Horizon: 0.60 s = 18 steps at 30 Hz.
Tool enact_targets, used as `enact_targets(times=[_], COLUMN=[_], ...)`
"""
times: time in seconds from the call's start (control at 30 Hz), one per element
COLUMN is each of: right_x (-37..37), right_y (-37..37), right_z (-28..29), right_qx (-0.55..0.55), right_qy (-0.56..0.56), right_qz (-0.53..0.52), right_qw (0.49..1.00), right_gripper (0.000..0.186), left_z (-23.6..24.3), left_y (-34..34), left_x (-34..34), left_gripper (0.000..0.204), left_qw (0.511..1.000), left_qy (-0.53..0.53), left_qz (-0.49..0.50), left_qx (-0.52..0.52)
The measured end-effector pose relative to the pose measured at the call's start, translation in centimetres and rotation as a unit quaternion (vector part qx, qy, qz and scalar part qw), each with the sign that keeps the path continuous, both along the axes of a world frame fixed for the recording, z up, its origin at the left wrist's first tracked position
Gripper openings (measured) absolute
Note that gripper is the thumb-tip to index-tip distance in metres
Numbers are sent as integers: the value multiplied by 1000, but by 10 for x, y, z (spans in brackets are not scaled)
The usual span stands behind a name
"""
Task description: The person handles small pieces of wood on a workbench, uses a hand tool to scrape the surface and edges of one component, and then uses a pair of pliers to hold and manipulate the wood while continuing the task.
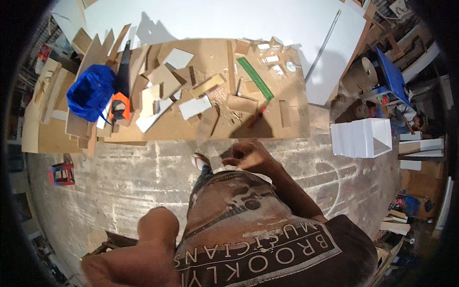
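Note:
My right hand [247, 154] is in front of my waist, just off the near edge of the workbench [167, 135]. Its fingers are curled; what they hold, if anything, I cannot make out. A pale patch shows beside the fingers, by my shirt hem. My left arm [155, 227] is bent low at the left of my body, away from the bench, and no fingers can be made out there. Nearest my right hand on the bench are a red-tipped tool [262, 112] in shadow, a small wood block [242, 104] and a green strip [255, 78].
Wood offcuts and a white piece [195, 107] litter the bench. On its left are a blue bag [91, 93], an orange-handled handsaw [120, 106] and upright boards. Behind lies a large white panel [210, 19]. White box-like units [358, 138] stand right; a red stool [62, 174] stands left. Another person [410, 118] is far right.

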State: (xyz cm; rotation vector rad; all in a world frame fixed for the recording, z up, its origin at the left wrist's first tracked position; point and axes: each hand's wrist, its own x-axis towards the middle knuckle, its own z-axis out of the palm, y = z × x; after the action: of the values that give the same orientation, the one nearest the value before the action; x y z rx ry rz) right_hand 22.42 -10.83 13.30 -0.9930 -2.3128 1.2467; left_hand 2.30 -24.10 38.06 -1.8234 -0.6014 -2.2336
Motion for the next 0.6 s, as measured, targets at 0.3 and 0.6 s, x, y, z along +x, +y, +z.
enact_targets(times=[0.3,0.6], right_x=[-12,6], right_y=[12,24], right_z=[-31,-89], right_qx=[-32,8], right_qy=[-93,-149], right_qz=[-76,-274], right_qw=[992,950], right_gripper=[45,30], left_z=[-58,-332], left_y=[42,145], left_x=[-40,-59], left_gripper=[42,62], left_qw=[998,678], left_qy=[-45,257], left_qz=[6,117], left_qx=[-48,-678])
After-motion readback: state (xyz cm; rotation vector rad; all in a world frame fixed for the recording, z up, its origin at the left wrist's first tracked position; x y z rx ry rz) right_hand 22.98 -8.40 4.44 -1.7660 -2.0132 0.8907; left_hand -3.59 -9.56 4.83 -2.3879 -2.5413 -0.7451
